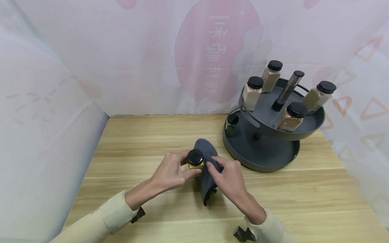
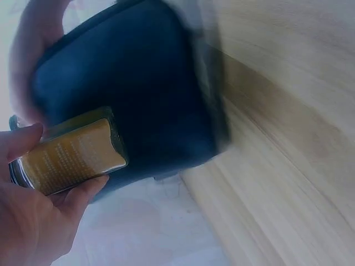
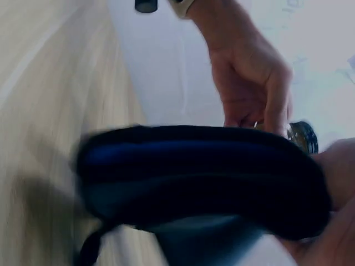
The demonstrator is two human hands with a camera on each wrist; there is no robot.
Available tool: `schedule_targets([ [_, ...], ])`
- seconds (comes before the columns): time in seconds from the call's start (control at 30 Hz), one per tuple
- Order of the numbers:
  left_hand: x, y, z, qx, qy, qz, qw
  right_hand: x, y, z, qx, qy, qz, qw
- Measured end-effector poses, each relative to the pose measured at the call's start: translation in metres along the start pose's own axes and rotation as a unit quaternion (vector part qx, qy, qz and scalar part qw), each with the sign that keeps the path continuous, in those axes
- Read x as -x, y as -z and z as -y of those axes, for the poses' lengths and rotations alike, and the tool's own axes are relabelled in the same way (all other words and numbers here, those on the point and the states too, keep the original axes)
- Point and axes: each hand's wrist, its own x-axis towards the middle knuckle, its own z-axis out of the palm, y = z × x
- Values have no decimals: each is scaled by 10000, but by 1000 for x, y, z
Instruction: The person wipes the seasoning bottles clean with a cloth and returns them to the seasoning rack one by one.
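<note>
Between thumb and fingers, my left hand (image 1: 171,171) holds a small spice jar (image 1: 195,160) with a black lid and yellowish contents. Its orange-brown label with fine print faces the left wrist camera (image 2: 77,158). My right hand (image 1: 230,178) pinches a dark grey cloth (image 1: 207,180), which hangs down beside the jar and overlaps it in the left wrist view. From the right wrist, the cloth (image 3: 199,177) blocks most of the jar, leaving the lid (image 3: 305,137) and part of the left hand (image 3: 252,72) in sight.
A dark two-tier round rack (image 1: 261,158) stands at the back right of the wooden table (image 1: 136,141). Several black-lidded jars sit on its upper tray (image 1: 273,133); a green-filled jar (image 1: 231,125) is on the lower one. A printed white curtain (image 1: 136,67) closes off the back and sides.
</note>
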Motion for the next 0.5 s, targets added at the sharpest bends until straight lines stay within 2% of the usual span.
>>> schedule_targets([
  [0.07,0,-1,1,-22,-3,-19,10000,0,1,2,-416,289,-454,9977],
  [0.13,-1,-2,3,-15,-6,-30,10000,0,3,5,-803,667,-861,9908],
  [0.23,-1,-3,4,73,-6,4,10000,1,3,7,-993,951,-1037,9851],
  [0.3,-1,-3,4,77,8,13,10000,1,2,6,-752,924,-885,9889],
  [0.4,-1,-2,1,46,49,-21,10000,2,0,1,-182,640,-437,9968],
  [0.5,0,1,-4,24,76,-50,10000,2,-1,-4,241,392,40,9989],
])
